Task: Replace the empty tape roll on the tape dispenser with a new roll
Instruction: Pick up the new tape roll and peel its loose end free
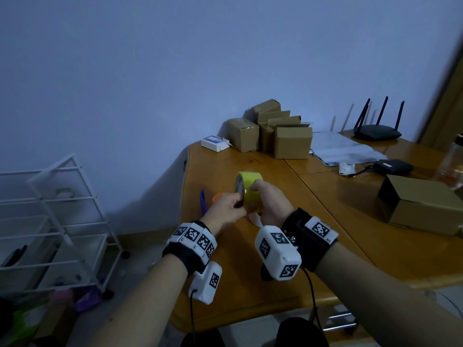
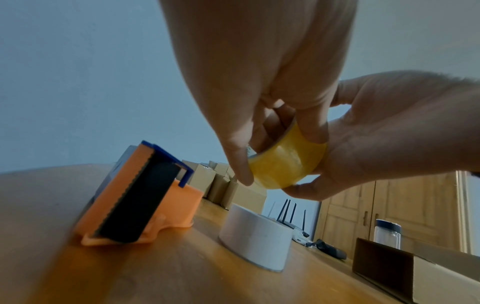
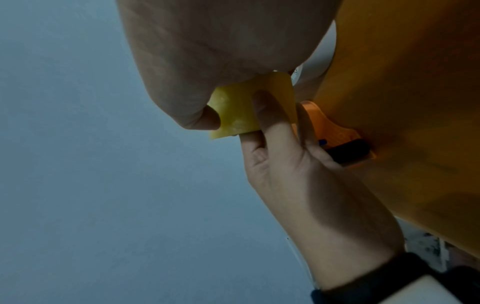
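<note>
A yellow tape roll [image 1: 249, 189] is held in the air above the wooden table [image 1: 250, 284], between both hands. My right hand [image 1: 269, 201] wraps round its outer band from the right. My left hand [image 1: 229, 207] pinches its near rim, fingers reaching into the core. The left wrist view shows the yellow tape roll [image 2: 285, 164] in both grips, over the orange and blue tape dispenser [image 2: 137, 197], which lies on the table with its serrated blade up. A white roll [image 2: 255, 234] lies flat on the table beside it. In the right wrist view my left fingers [image 3: 272, 115] cross the yellow tape roll [image 3: 241, 109].
Several small cardboard boxes [image 1: 270, 131] stand at the table's back, with a white device [image 1: 215, 142], papers [image 1: 343, 149] and a black router [image 1: 375, 131]. A larger cardboard box [image 1: 423, 204] and a clear bottle [image 1: 453, 164] are at the right. A white wire rack [image 1: 55, 221] stands left of the table.
</note>
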